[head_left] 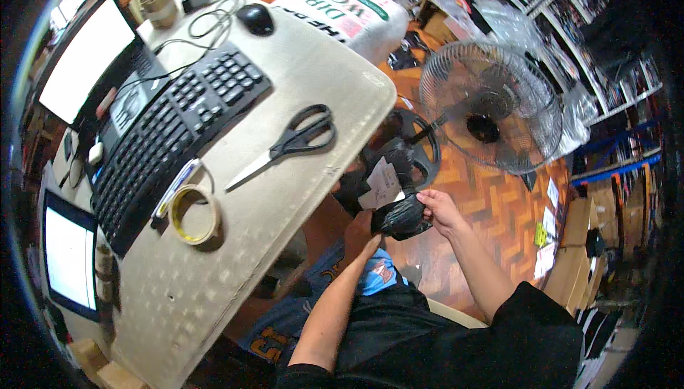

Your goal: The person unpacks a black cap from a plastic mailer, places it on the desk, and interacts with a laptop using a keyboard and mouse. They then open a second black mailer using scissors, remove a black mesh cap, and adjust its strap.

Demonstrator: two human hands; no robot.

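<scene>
Between my two hands, beside the table's right edge, is a black plastic package (403,219) with a glossy, crumpled surface. My left hand (360,234) is closed on its left side, in shadow, with the fingers partly hidden. My right hand (437,209) pinches its right edge between thumb and fingers. A white paper label (382,184) with print shows just above the package, tilted; whether it is stuck to the plastic I cannot tell.
On the table (192,303) lie black-handled scissors (293,139), a tape roll (194,214), a pen (178,182), a keyboard (178,125) and a mouse (256,19). A standing fan (491,107) is ahead right. A printed white sack (349,11) stands beyond the table; cardboard boxes (570,246) are at right.
</scene>
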